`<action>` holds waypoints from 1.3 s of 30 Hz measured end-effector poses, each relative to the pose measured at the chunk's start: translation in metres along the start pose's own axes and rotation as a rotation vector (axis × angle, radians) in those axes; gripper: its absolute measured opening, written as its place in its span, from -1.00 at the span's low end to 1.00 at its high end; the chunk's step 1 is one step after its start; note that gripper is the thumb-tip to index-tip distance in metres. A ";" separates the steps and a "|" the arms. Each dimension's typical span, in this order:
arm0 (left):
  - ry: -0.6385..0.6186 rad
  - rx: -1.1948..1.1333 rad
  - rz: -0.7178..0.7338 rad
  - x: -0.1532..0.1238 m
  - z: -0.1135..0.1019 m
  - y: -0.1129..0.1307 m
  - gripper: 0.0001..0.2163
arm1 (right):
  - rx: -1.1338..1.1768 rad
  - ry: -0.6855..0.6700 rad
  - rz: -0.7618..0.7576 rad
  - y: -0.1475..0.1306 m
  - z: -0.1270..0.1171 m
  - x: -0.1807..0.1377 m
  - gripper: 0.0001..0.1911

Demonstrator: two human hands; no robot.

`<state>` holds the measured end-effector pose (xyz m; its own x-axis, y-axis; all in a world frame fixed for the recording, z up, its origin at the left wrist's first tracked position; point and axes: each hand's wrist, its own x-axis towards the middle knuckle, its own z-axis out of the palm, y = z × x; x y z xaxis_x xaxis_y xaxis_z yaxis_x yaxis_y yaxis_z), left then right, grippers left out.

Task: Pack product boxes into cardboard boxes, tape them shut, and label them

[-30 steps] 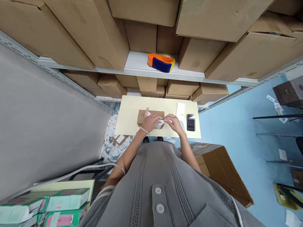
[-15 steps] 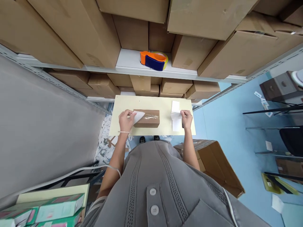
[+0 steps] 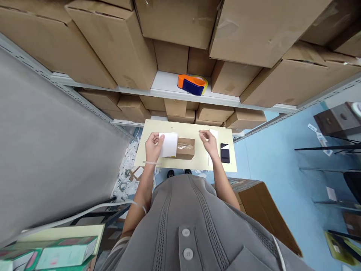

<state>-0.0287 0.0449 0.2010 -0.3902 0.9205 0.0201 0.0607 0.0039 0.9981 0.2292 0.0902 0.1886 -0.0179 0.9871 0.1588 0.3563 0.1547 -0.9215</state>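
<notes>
My left hand [image 3: 153, 146] pinches a white paper label [image 3: 168, 145] between thumb and fingers, its broad face turned up. The label hangs over the left part of a brown cardboard box [image 3: 186, 148] and hides it there. Clear tape runs along the box's top. My right hand [image 3: 209, 143] is above the table to the right of the box, fingers bent and slightly apart, with nothing visible in them. Partly under that hand and wrist lies a white paper strip [image 3: 214, 134]. A black phone [image 3: 225, 153] rests to the right of the strip.
The pale yellow table [image 3: 158, 126] stands before shelves of cardboard boxes [image 3: 176, 107]. An orange and blue tape dispenser [image 3: 193, 85] sits on the shelf above. A large open carton [image 3: 265, 210] is at my right, and paper scraps [image 3: 128, 158] litter the floor at left.
My right hand has let go of the white paper and moved left, uncovering the phone. My left hand has turned the label flatter and brought it more over the box.
</notes>
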 end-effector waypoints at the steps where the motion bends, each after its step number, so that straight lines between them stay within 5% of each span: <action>1: -0.004 -0.045 0.004 -0.001 0.000 0.007 -0.73 | 0.075 -0.107 -0.011 -0.020 0.012 0.000 -0.69; 6: -0.013 -0.090 0.076 -0.006 -0.010 0.044 -0.75 | 0.290 -0.388 -0.041 -0.100 0.046 0.005 -0.59; 11: 0.041 0.060 0.179 -0.008 -0.030 0.071 -0.80 | 0.289 -0.528 -0.090 -0.137 0.051 0.015 -0.61; 18: 0.471 0.510 0.524 -0.022 -0.039 0.090 -0.80 | 0.441 -0.509 -0.035 -0.159 0.079 0.012 -0.67; 23: 0.439 0.652 0.654 -0.035 -0.037 0.097 -0.88 | 0.536 -0.485 -0.067 -0.173 0.103 0.007 -0.73; 39: 0.549 0.634 0.535 -0.046 -0.057 0.101 -0.88 | 0.373 -0.541 -0.242 -0.193 0.128 -0.004 -0.79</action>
<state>-0.0569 -0.0197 0.3045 -0.5291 0.5542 0.6425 0.7702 -0.0041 0.6378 0.0407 0.0619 0.3207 -0.5534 0.7895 0.2653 -0.0592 0.2804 -0.9581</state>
